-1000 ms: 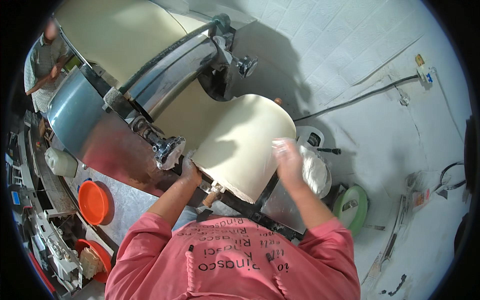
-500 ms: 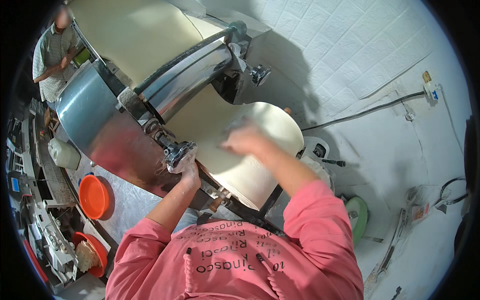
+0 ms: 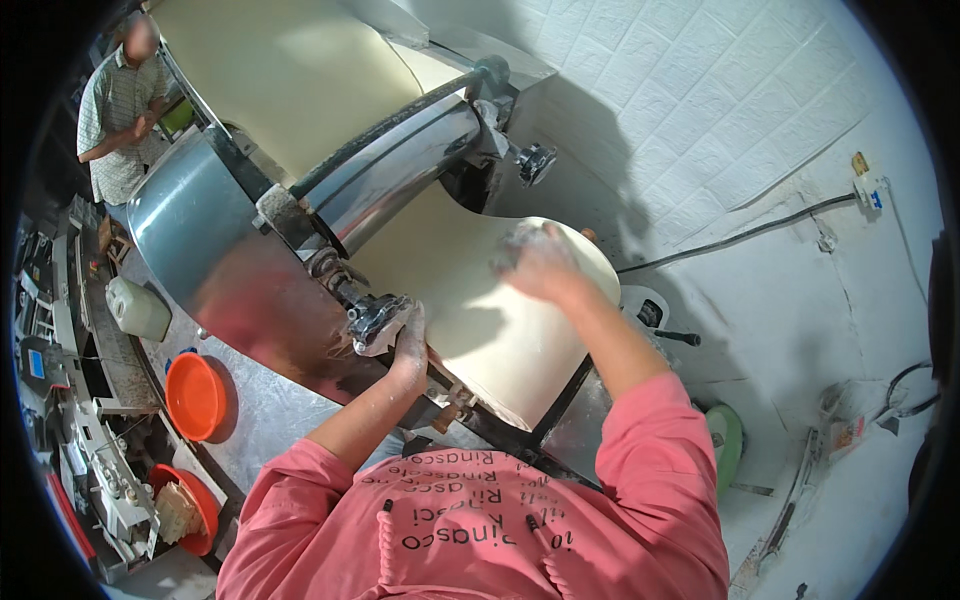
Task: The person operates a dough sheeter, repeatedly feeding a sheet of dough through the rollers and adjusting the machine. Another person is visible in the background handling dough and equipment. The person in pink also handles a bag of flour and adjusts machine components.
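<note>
Right grip: over the far part of the pale sheet, with fingers too blurred for me to tell how far they are spread or whether they hold anything — nor whether they touch the sheet or hang just above it.

Left grip: dusted white, thumb side up, at the near edge of the sheet and close beside the black handwheel; my fingers are partly hidden, so I cannot tell whether they clasp anything.

Pale sheet: in front of me, coming from below the steel roller and curving over into a broad, rounded roll on the near side of the machine; a shadow lies across its middle.

Wooden handle: poking out below the roll's near end, by the dark frame.

Upper sheet: another pale, smooth stretch beyond the steel roller.

Step at the roll: I judge it to be tending the face of the sheet by hand, smoothing or dusting it, with my left side guarding the edge.

Next move on the sheet: as I see it, this calls for a light, flat right palm across the width, an even near edge — and fingers kept well away from the steel roller.

Floor side: an orange basin and a whitish jug, well apart from my work.
</note>
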The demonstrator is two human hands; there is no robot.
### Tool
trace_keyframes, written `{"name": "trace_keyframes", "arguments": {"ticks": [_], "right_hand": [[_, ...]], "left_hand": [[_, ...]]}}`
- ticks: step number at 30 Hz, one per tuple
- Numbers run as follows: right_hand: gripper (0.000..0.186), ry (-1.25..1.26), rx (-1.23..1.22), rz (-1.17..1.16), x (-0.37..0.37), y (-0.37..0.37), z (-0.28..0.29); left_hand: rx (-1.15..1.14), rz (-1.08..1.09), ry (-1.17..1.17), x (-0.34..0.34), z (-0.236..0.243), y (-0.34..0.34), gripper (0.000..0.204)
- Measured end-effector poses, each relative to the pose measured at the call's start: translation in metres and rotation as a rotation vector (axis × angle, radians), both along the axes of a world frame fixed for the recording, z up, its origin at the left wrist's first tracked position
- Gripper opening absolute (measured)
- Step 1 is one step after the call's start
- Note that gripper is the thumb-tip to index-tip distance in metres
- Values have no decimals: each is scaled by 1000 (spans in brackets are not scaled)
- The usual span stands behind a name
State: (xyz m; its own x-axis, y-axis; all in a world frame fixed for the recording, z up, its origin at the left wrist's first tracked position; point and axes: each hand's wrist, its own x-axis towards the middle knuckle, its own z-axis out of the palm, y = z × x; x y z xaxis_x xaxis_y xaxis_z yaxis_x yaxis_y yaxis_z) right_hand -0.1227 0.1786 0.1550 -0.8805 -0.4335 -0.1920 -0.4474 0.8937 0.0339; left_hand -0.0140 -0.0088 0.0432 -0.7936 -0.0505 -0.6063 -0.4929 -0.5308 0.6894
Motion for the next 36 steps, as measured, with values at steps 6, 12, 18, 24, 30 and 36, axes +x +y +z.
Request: {"name": "trace_keyframes", "arguments": {"ticks": [6,12,18,24,30,36], "right_hand": [[71,-310,177,196,19,-59,4],[60,-8,-159,201,64,-32,-1],[55,135,-299,261,91,-17,6],[56,134,-152,1,19,22,-16],[57,-186,43,149,62,-49,24],[39,320,-632,163,105,1,7]], "left_hand": [[328,-14,-69,-28,-160,-49,51],[537,-84,48,-16,-123,-18,36],[32,27,7,-31,-180,-13,44],[-330,-78,162,3,6,4,49],[-172,-29,109,-9,-30,-29,49],[163,105,-42,-10,-98,-2,46]]}}
